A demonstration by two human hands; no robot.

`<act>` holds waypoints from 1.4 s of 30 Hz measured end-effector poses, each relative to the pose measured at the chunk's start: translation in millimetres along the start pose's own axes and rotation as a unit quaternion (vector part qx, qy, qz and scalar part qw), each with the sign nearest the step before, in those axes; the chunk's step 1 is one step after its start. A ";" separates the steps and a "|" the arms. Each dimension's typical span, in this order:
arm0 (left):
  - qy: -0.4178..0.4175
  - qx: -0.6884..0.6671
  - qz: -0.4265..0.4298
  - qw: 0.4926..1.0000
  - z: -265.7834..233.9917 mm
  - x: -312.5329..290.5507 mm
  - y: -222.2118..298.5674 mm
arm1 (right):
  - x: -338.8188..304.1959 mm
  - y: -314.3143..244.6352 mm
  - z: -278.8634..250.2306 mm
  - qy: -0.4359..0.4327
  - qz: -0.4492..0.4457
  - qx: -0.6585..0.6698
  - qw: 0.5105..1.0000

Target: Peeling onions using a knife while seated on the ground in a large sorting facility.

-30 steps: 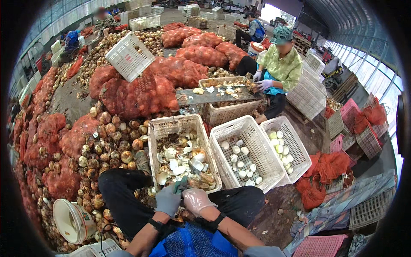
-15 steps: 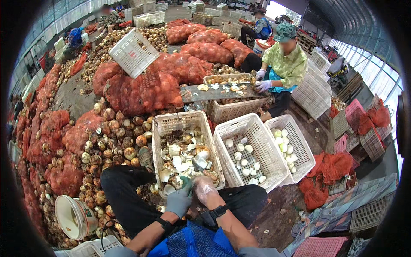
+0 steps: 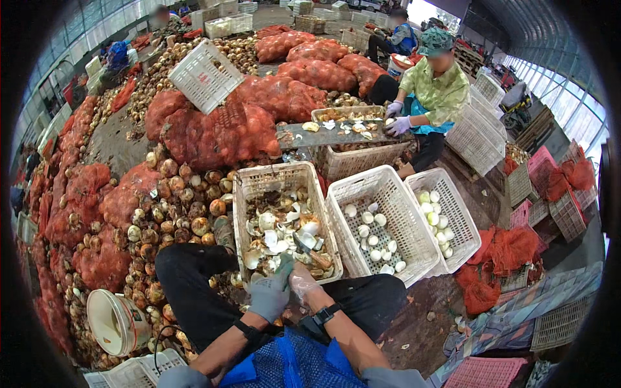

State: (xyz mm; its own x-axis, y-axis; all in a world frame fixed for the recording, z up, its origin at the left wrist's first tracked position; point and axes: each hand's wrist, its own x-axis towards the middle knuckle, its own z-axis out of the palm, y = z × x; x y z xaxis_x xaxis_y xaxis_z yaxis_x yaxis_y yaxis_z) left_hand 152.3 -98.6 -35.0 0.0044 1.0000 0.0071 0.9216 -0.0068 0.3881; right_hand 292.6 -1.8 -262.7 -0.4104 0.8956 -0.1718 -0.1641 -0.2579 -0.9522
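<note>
My left hand (image 3: pixel 269 293), in a grey glove with green fingers, is closed at the near rim of a white crate (image 3: pixel 242 200). Right against it is my right hand (image 3: pixel 303 282), its fingers bent inward under a thin, pale covering. Whatever lies between the two hands is hidden. Inside the crate are onion peels (image 3: pixel 275 242), pale layers and brown skins. A flat grey, blade-like piece (image 3: pixel 301 243) rests among them, too unclear to name. To the right, a second white crate (image 3: pixel 414 249) holds several peeled white onions (image 3: pixel 373 240).
Another crate (image 3: pixel 469 236) of peeled onions stands farther right. Unpeeled onions (image 3: pixel 165 213) and red mesh sacks (image 3: pixel 220 136) spread leftward. A white bucket (image 3: pixel 110 323) sits beside my left leg. Across from me, a gloved co-worker (image 3: pixel 433 87) handles onions at a board (image 3: pixel 304 138).
My left hand has turned and drawn closer against my right hand. The view has shifted slightly, and the co-worker's hands have moved a little.
</note>
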 end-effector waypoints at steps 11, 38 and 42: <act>0.053 0.007 0.153 0.987 -0.1 -1.5 11.0 | -25.5 -133.7 55.6 -0.046 0.255 0.441 0.859; 0.115 0.036 0.090 0.989 2.8 32.8 10.3 | 38.9 -191.1 50.2 0.231 -0.049 0.154 0.959; 0.049 0.039 0.087 0.994 -19.5 45.0 29.7 | 48.1 -177.8 29.7 0.230 -0.085 0.003 0.969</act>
State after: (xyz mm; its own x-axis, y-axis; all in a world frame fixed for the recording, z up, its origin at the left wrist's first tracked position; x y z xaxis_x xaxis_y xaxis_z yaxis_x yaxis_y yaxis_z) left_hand 172.3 -53.9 -5.2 0.1329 0.9783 0.1587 0.9376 -0.1760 0.2999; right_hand 275.4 76.3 -94.1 0.0668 0.9918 -0.1093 -0.2002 -0.0941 -0.9752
